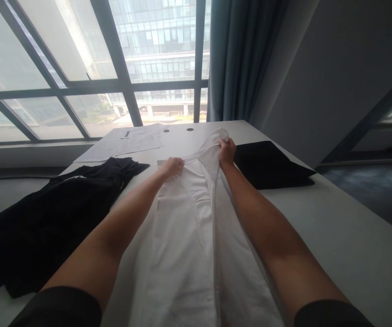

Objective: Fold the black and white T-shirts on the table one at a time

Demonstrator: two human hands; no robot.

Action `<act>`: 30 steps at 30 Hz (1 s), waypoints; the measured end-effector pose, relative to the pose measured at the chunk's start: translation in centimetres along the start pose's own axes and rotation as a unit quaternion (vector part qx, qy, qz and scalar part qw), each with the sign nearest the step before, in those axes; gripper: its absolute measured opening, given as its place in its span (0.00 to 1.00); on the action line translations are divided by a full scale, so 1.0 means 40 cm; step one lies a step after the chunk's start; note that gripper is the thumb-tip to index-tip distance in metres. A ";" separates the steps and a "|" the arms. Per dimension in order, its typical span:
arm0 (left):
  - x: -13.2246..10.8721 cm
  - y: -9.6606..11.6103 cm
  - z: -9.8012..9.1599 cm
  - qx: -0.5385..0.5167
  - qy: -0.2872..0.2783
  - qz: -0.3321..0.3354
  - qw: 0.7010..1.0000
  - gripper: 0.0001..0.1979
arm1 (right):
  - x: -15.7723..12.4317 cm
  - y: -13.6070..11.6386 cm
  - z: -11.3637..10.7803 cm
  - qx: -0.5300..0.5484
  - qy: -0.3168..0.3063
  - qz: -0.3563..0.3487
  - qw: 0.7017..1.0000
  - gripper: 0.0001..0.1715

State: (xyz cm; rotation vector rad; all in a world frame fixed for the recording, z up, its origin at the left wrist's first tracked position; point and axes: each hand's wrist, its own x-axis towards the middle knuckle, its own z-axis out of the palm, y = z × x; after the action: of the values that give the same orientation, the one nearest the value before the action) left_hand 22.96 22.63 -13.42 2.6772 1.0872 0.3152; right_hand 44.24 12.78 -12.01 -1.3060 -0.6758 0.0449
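Note:
A white shirt lies lengthwise on the white table, its collar end away from me. My left hand is closed on the shirt's left shoulder near the collar. My right hand grips the collar on the right side and lifts the fabric a little off the table. Both forearms stretch out along the shirt.
A loose black garment lies on the table to the left. A folded black garment sits to the right. Sheets of paper lie at the far end near the window. A blue curtain hangs behind.

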 end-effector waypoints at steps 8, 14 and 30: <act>0.070 0.038 0.008 0.040 -0.069 -0.059 0.995 0.16 | 0.036 -0.040 -0.025 0.125 -0.002 -0.004 0.992 0.10; 0.095 0.083 -0.031 0.017 -0.025 -0.049 0.998 0.17 | 0.037 -0.090 -0.039 0.158 -0.019 0.000 0.987 0.08; 0.089 0.177 0.002 0.101 -0.053 -0.012 0.993 0.23 | 0.060 -0.099 -0.053 0.143 -0.034 -0.044 0.988 0.13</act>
State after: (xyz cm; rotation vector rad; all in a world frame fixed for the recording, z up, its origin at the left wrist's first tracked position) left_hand 30.09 20.19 -11.03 2.8142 1.1753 0.0591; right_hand 45.85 10.75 -7.65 -1.0009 -0.7544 0.1109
